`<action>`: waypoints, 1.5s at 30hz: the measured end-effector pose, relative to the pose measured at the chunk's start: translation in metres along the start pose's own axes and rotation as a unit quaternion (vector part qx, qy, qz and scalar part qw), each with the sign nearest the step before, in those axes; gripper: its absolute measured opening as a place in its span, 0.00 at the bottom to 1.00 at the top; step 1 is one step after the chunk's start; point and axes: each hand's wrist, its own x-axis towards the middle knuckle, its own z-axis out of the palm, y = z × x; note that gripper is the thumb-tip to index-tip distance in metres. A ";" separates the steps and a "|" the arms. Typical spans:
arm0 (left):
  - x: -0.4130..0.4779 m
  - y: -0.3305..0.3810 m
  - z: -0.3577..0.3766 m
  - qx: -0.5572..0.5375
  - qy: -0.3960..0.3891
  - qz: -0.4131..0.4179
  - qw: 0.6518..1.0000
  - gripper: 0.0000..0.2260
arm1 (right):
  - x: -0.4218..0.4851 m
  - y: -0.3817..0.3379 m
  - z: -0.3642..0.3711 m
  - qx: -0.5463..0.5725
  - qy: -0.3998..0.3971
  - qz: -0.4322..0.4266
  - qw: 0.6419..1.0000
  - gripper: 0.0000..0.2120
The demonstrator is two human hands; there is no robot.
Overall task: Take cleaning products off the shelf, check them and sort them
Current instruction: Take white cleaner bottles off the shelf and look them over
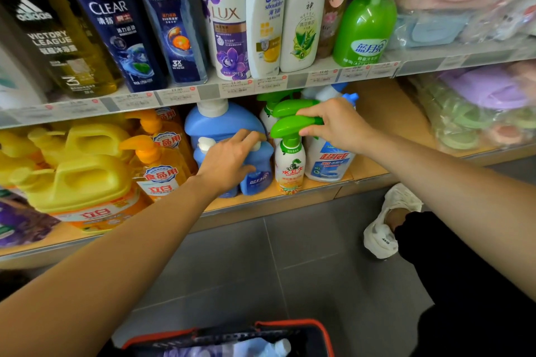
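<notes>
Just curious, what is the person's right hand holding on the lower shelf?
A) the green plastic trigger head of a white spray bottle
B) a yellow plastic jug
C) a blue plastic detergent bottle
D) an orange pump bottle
A: the right hand curls over the green plastic trigger head of the white spray bottle, thumb beneath it, while the left hand grips the blue plastic detergent bottle.

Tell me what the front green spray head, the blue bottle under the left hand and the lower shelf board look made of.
Front green spray head: glossy moulded plastic, highlights on its curve. Blue bottle: opaque plastic, satin sheen, moulded shoulders. Lower shelf board: likely wood-look laminate, matte tan; core unseen.
</notes>
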 end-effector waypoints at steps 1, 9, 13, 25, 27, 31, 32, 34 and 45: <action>0.000 -0.001 -0.001 0.001 -0.003 0.010 1.000 0.30 | 0.000 0.001 0.003 0.007 0.004 0.001 1.000 0.24; -0.003 -0.004 -0.002 0.000 -0.014 0.019 1.000 0.34 | -0.013 0.009 0.017 -0.093 0.026 -0.021 0.995 0.23; -0.009 -0.001 -0.006 0.013 0.022 0.036 0.999 0.33 | -0.016 0.005 0.008 -0.221 0.055 -0.071 0.971 0.23; -0.025 -0.039 -0.049 0.075 0.005 -0.082 0.994 0.27 | -0.060 0.038 0.037 0.062 0.272 0.227 0.933 0.26; -0.025 -0.040 -0.049 0.050 -0.015 -0.103 0.993 0.24 | -0.061 0.047 0.042 0.118 0.230 0.262 0.930 0.31; -0.024 -0.040 -0.052 0.017 -0.029 -0.113 0.993 0.18 | -0.056 0.060 0.044 0.196 0.179 0.267 0.926 0.34; -0.024 -0.041 -0.053 0.014 -0.033 -0.119 0.992 0.18 | -0.054 0.063 0.042 0.201 0.173 0.261 0.928 0.33; -0.024 -0.042 -0.055 0.015 -0.037 -0.126 0.991 0.16 | -0.051 0.072 0.036 0.213 0.152 0.241 0.934 0.31; -0.029 -0.041 -0.055 0.055 -0.026 -0.090 0.994 0.15 | -0.048 0.106 0.022 0.252 0.068 0.184 0.948 0.33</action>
